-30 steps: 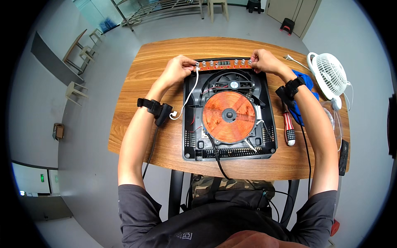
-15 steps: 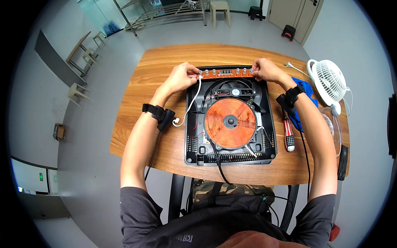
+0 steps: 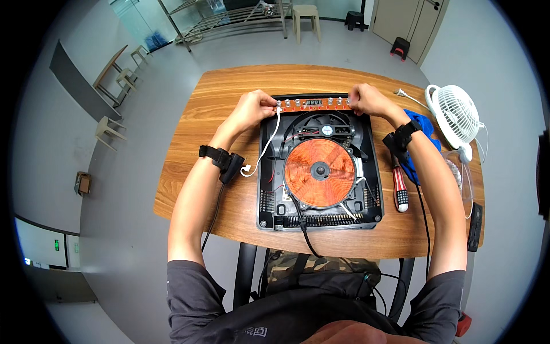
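Observation:
An opened black appliance housing (image 3: pixel 267 215) lies on the wooden table (image 3: pixel 189 143), showing a round copper coil (image 3: pixel 303 172) and, behind it, a black fan (image 3: pixel 306 129). Along the far edge is a long orange circuit board (image 3: pixel 315 108) with a display and several round buttons. My left hand (image 3: pixel 255 109) pinches the board's left end, beside a white cable (image 3: pixel 269 140) plugged in there and hanging over the housing's left side. My right hand (image 3: pixel 369 100) has its fingertips closed on the board's right end. Both wrists wear black straps with devices.
Right of the housing lie a red-striped screwdriver (image 3: pixel 399 186), a blue cloth (image 3: pixel 428 135), a white desk fan (image 3: pixel 458 112) with a plug, and a black bar (image 3: pixel 474 226). Stools (image 3: pixel 306 14), a metal rack and a door (image 3: pixel 401 23) stand beyond the table.
The whole scene sits slightly lower in the picture as the view has shifted. Both hands stay at the board's two ends, with only small shifts of the fingers.

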A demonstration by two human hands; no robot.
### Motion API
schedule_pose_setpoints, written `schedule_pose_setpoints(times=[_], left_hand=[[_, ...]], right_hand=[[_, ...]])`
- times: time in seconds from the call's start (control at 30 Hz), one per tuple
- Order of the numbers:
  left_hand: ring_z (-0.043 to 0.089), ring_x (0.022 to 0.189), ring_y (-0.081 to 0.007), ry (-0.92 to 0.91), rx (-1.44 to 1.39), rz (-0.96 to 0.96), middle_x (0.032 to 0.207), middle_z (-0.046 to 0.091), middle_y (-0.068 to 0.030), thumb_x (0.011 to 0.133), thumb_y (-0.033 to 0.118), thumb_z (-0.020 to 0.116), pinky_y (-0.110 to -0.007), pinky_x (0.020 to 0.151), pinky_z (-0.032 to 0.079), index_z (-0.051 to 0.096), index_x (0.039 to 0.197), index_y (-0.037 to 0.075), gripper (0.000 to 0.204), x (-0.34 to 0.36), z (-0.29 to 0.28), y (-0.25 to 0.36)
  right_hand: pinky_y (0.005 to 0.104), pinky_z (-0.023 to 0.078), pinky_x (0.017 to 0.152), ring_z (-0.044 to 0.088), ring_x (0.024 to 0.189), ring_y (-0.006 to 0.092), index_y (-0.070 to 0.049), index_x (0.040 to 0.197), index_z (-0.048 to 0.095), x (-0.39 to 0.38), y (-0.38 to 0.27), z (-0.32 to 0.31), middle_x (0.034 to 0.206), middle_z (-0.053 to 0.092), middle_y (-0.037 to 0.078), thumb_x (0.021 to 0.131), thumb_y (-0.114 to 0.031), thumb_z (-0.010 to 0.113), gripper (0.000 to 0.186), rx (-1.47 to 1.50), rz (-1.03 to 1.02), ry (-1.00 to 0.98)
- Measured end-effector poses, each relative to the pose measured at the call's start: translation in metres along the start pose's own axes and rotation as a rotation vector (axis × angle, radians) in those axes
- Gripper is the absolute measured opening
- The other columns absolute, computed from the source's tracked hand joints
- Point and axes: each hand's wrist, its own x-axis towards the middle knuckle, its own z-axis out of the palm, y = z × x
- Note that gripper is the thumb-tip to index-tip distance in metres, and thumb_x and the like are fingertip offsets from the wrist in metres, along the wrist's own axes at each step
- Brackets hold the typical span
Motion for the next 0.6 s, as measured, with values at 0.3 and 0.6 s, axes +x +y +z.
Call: schedule_pose_setpoints(times=[0.3, 0.6], left_hand=[[0.071, 0.092, -0.0226, 0.003, 0.084, 0.053, 0.101, 0.071, -0.0136, 0.077, -0.002, 0.077, -0.032, 0.086, 0.058, 0.073, 0.098, -0.005, 0.022, 0.0015, -0.0004, 0.0022], [0.071, 0.093, -0.0221, -0.011, 0.067, 0.024, 0.101, 0.070, -0.0122, 0.078, -0.003, 0.077, -0.032, 0.087, 0.058, 0.074, 0.098, -0.004, 0.021, 0.0028, 0.0013, 0.0026]], right_hand=[[0.0284, 0.059, 0.059, 0.070, 0.064, 0.0155, 0.002, 0.082, 0.058, -0.0017, -0.0044, -0.0077, 0.073, 0.066, 0.008, 0.085, 0.003, 0.066, 0.009, 0.107, 0.091, -0.073], [0.0273, 0.061, 0.061, 0.071, 0.065, 0.0150, 0.002, 0.080, 0.062, -0.0006, -0.0010, -0.0070, 0.075, 0.068, 0.008, 0.083, 0.004, 0.070, 0.009, 0.238, 0.137, -0.052]])
